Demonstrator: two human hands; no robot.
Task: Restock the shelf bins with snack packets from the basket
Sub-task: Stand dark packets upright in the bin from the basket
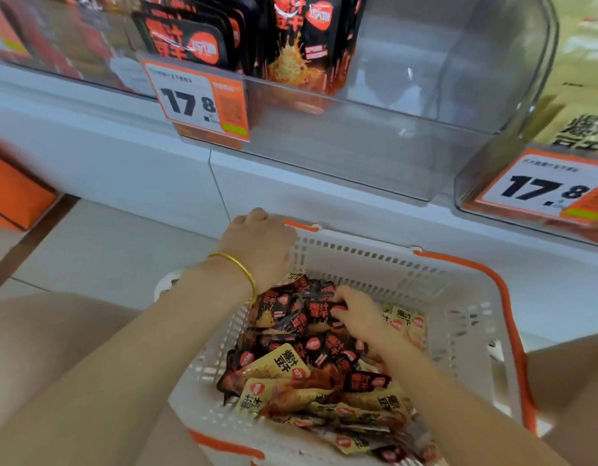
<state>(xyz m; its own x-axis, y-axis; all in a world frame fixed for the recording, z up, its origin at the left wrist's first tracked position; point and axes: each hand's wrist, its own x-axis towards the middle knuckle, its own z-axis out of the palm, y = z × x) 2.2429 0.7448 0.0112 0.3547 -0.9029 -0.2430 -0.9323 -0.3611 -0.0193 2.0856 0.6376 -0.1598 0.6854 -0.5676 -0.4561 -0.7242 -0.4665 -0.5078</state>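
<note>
In the white perforated plastic basket with orange handles (458, 297), set on the floor between the knees, yellow foil snack packets (280, 363) lie heaped at the near end and black foil snack packets (290, 317) further in, the two kinds overlapping. The right hand (361, 314) pinches a few black ones in its fingers. A yellow one could ride along into the wrong bin, or the glossy bunch could slip on the lift. The left hand (257, 247) sits at the far corner, fingers curled, their hold hidden. Beyond, the clear plastic shelf bin (408, 129) holds upright black pouches (297, 45) at its left.
</note>
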